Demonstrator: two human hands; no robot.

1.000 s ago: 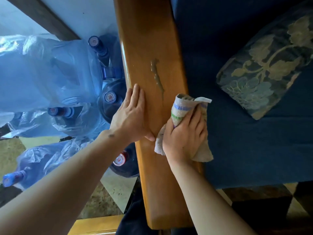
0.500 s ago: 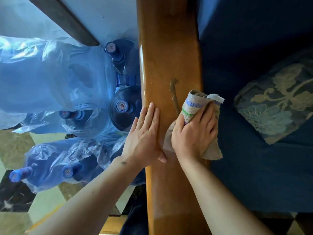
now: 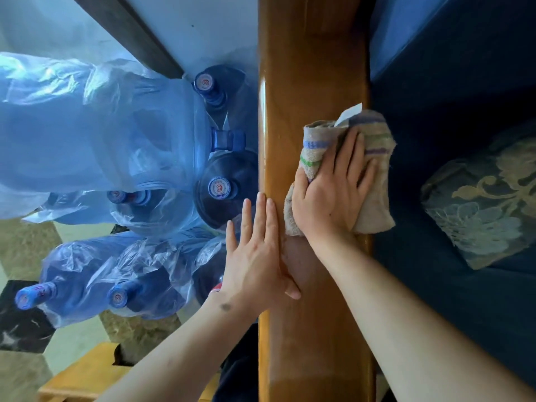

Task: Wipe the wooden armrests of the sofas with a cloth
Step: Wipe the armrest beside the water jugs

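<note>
1. A person is leaning over a sofa's wooden armrest [image 3: 313,82], which is running up the middle of the head view.
2. The right hand [image 3: 333,195] is pressing a folded cloth [image 3: 374,204] flat onto the armrest's top, fingers spread across it and thumb hooking its near-left edge; the hand is holding the cloth down, not balling it up.
3. The cloth, beige with blue, green and purple stripes and a white tag, is lying on the right half of the armrest and is overhanging the edge toward the blue seat [image 3: 452,285].
4. The left hand [image 3: 258,256] is lying open and flat, holding nothing, fingers together along the armrest's left edge, just beside the right hand and seemingly bracing the body.
5. Judging by the sheen, the wood near the camera is looking faintly streaked, as if already wiped; the stretch beyond the cloth is glossy, and it is unclear whether it has been covered.
6. No stain is showing on the bare wood; what lies under the cloth is hidden.
7. The job appears partway through: the far end of this armrest and, by the task's wording, other armrests are probably still waiting.
8. Bagged water bottles [image 3: 116,140] are crowding the floor at left; a patterned cushion [image 3: 478,210] is resting on the seat at right.
</note>
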